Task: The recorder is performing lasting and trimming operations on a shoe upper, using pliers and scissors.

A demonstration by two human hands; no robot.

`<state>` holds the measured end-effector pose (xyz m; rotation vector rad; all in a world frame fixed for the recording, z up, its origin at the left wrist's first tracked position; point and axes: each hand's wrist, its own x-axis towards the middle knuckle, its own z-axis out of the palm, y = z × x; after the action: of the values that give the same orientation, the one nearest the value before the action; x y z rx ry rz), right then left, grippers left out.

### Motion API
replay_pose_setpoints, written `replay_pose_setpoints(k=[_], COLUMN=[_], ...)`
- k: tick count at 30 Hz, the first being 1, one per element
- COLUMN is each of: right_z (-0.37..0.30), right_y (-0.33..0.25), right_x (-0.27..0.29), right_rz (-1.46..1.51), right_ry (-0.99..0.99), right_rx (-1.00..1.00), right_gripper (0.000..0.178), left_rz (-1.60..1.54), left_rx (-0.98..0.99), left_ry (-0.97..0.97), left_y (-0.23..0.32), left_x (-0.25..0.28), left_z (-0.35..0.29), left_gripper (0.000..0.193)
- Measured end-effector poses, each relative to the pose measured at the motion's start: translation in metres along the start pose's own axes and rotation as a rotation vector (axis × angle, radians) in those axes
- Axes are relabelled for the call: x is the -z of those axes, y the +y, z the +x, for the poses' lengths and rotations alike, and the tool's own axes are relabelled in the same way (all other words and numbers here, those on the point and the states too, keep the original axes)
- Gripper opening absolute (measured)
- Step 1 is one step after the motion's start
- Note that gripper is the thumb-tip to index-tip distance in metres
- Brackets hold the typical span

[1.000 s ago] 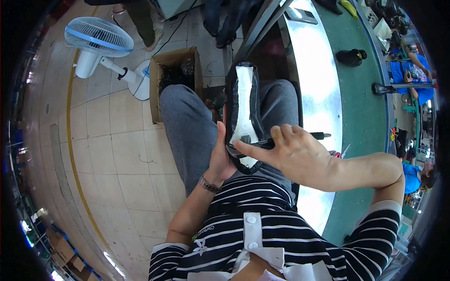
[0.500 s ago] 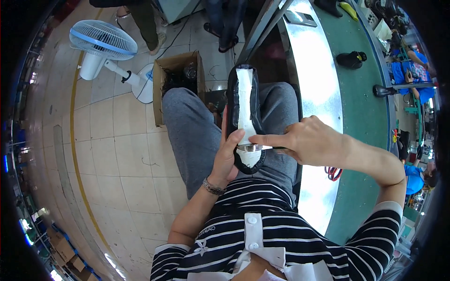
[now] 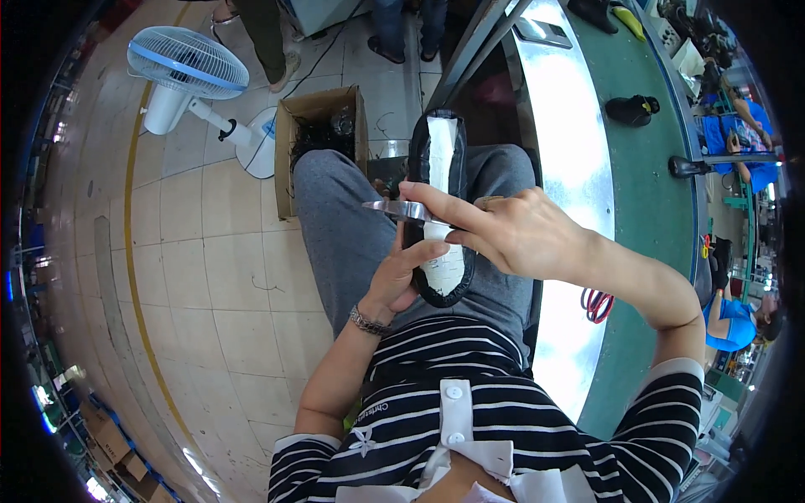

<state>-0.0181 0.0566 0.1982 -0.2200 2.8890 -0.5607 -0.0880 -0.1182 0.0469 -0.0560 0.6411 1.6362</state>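
Observation:
A black shoe [image 3: 450,264] lies over my lap, bottom up, its white underside bordered by folded black edging. My left hand [image 3: 397,272] grips it near the end closest to me, thumb on the white face, the other fingers mostly hidden beneath. Across the shoe, my right hand [image 3: 528,230] is closed on a shiny metal tool [image 3: 392,209], index finger laid along it. The tool's pointed silver end sticks out past the shoe's left side; its handle is hidden in the hand, so its exact kind is unclear.
A metal-topped bench [image 3: 563,117] runs along my right, bearing a phone [image 3: 542,33] and a red-handled item [image 3: 597,306]. Beyond it, a green surface holds a black shoe [image 3: 631,109]. An open carton [image 3: 288,163] and a fan [image 3: 189,63] stand ahead-left. Other people are nearby.
My right hand has moved left and away from me, carrying the metal tool from across the white underside to beyond the shoe's left edge. My left hand keeps its hold.

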Motion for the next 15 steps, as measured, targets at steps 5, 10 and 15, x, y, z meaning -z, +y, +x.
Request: replay_pose_setpoints(k=[5, 10, 15], right_z=[0.002, -0.005, -0.010], right_y=[-0.005, -0.010, -0.014], right_x=[0.005, -0.015, -0.010], right_rz=[-0.083, -0.216, -0.247], right_ry=[-0.193, -0.229, -0.166], right_rx=[-0.066, -0.115, -0.041], right_gripper=[0.076, 0.075, 0.080], left_rz=[0.007, 0.074, 0.049], left_rx=[0.020, 0.008, 0.054], left_ry=[0.058, 0.088, 0.060], left_y=[-0.002, 0.001, 0.003], left_x=[0.007, 0.005, 0.010], left_z=[-0.002, -0.003, -0.004], left_gripper=[0.076, 0.070, 0.073])
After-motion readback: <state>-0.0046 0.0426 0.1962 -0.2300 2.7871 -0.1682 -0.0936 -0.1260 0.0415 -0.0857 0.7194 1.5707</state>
